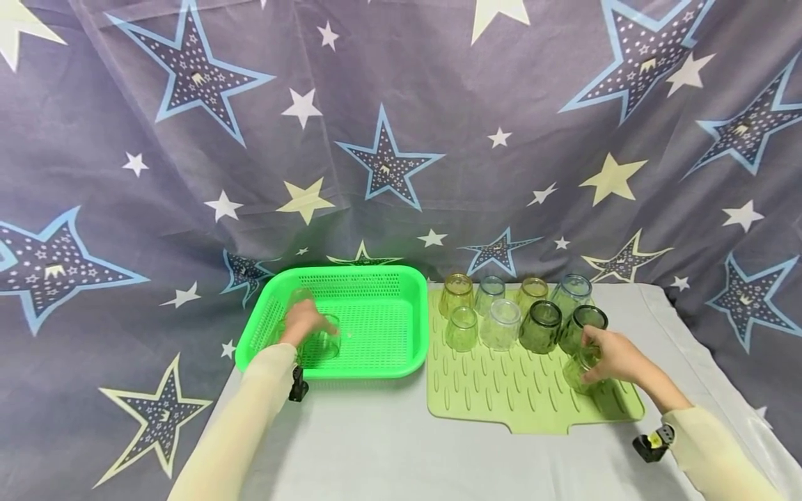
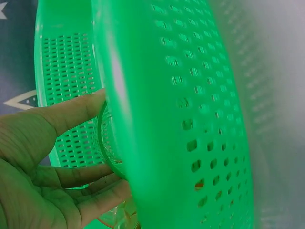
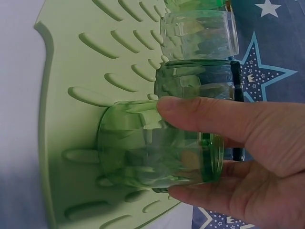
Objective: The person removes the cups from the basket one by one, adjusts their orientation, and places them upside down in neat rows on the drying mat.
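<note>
In the head view my left hand [image 1: 303, 321] reaches into the left part of the green basket [image 1: 413, 348]. Its thumb and fingers lie on opposite sides of a clear glass [image 1: 327, 341], gripping it near the rim; the basket wall hides most of that glass in the left wrist view. My right hand [image 1: 617, 358] holds a light green glass [image 3: 147, 148] mouth down at the right part of the green drying mat [image 1: 482, 396]. The thumb is on one side and the fingers on the other. A dark glass [image 1: 585, 323] stands just behind it.
Several upturned glasses stand in two rows at the mat's back, among them a yellow glass [image 1: 457, 293], a clear glass [image 1: 501, 325] and a dark green glass [image 1: 541, 327]. Another glass [image 2: 121, 217] is partly visible in the basket. A star-patterned curtain [image 1: 438, 83] hangs behind the table.
</note>
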A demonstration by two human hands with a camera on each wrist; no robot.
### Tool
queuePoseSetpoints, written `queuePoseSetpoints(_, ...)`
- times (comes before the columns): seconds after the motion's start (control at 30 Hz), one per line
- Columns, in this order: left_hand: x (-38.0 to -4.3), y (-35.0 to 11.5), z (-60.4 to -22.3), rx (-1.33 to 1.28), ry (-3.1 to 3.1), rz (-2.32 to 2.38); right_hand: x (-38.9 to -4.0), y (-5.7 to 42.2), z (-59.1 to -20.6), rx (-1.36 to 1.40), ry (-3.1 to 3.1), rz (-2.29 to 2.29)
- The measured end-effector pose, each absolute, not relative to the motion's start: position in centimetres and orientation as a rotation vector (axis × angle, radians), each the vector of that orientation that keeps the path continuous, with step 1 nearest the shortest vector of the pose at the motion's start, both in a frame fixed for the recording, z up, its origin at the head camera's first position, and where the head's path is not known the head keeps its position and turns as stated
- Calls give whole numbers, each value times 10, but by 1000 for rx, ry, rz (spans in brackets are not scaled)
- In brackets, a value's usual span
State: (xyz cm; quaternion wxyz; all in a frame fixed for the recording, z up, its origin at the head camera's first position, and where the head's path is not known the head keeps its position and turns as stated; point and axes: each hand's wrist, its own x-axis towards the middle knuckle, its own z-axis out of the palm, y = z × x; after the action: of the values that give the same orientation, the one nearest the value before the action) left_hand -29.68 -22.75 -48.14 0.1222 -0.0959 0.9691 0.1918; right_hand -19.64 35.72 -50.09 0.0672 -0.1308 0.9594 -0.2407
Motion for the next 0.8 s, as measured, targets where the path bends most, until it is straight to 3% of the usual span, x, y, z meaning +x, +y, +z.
queuePoseSetpoints(0.8, -302, -217, -486, -328, 2790, 600, -198, 356, -501, -350, 2881, -702)
